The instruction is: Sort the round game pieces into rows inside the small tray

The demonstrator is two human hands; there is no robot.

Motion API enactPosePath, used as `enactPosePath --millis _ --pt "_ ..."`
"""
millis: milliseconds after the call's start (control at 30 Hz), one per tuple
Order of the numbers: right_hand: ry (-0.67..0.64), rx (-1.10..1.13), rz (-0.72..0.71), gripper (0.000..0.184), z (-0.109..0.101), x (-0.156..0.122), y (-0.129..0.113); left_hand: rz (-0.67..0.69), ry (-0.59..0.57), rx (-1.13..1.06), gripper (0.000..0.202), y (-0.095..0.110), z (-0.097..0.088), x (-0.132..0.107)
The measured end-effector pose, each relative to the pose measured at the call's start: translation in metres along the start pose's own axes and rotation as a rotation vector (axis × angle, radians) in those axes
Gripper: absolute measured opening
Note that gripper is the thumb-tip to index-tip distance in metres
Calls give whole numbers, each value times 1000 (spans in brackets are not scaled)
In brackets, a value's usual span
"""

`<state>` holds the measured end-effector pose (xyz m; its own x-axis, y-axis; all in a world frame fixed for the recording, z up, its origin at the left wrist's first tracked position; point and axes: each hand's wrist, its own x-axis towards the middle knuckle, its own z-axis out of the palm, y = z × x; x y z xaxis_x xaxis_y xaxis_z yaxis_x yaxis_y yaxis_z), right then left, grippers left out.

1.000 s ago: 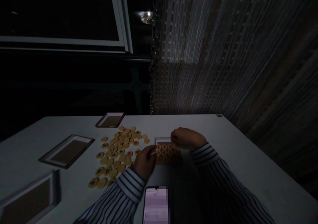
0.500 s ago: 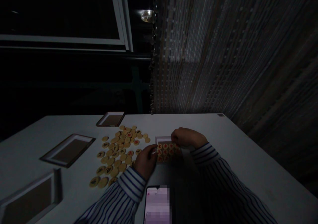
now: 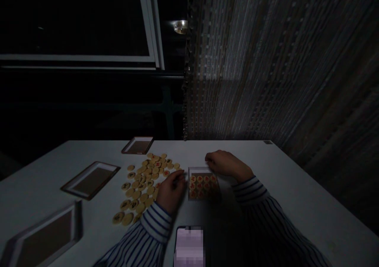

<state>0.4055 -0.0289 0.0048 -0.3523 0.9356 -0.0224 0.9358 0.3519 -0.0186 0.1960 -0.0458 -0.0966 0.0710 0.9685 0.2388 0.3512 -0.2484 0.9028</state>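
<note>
Head view: I am watching two bare hands at work above a white bench (image 3: 296,180).
Left hand (image 3: 169,192): its fingers (image 3: 177,174) are resting slightly parted from the thumb, just beside the small box (image 3: 197,169); I am seeing nothing held.
Right hand (image 3: 227,166): its fingers are bending inward near the far right corner; I cannot tell whether they are gripping anything.
Red-marked discs (image 3: 199,186): lying in rows inside the box, between both hands.
Loose discs (image 3: 148,177): lying scattered left.
</note>
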Motion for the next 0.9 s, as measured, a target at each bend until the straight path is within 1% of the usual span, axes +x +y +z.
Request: enactPosePath --millis 133,233,300,367,400,467,533,567,667,800,867,900 --pt "80 35 -13 31 -3 -2 -2 22 -3 25 32 12 -8 6" --pt "109 44 -10 33 -5 -2 -6 42 -11 81 30 24 -23 18" --pt "131 53 -16 33 -7 -1 -8 67 -11 138 31 29 -41 30" --pt "145 63 -18 33 -8 -1 -10 83 16 171 32 29 -63 46" --pt "151 68 -17 33 -9 -1 -11 75 6 180 33 26 -76 54" --pt "168 80 -22 33 -10 1 -14 66 66 203 33 19 -100 69" --pt "199 94 -29 33 -10 6 -18 72 123 282 31 9 -122 82" --pt "213 96 -35 33 -10 11 -21 68 146 318 31 4 -131 87" --pt "209 93 -80 31 -13 31 -34 36 137 407 32 -10 -149 99" --pt "160 104 -196 29 -14 71 -59 4 53 508 31 -19 -159 106" --pt "137 81 -223 28 -11 93 -73 3 33 552 33 -20 -161 107" --pt "100 69 -245 27 -8 104 -80 -3 29 571 33 -20 -163 106"
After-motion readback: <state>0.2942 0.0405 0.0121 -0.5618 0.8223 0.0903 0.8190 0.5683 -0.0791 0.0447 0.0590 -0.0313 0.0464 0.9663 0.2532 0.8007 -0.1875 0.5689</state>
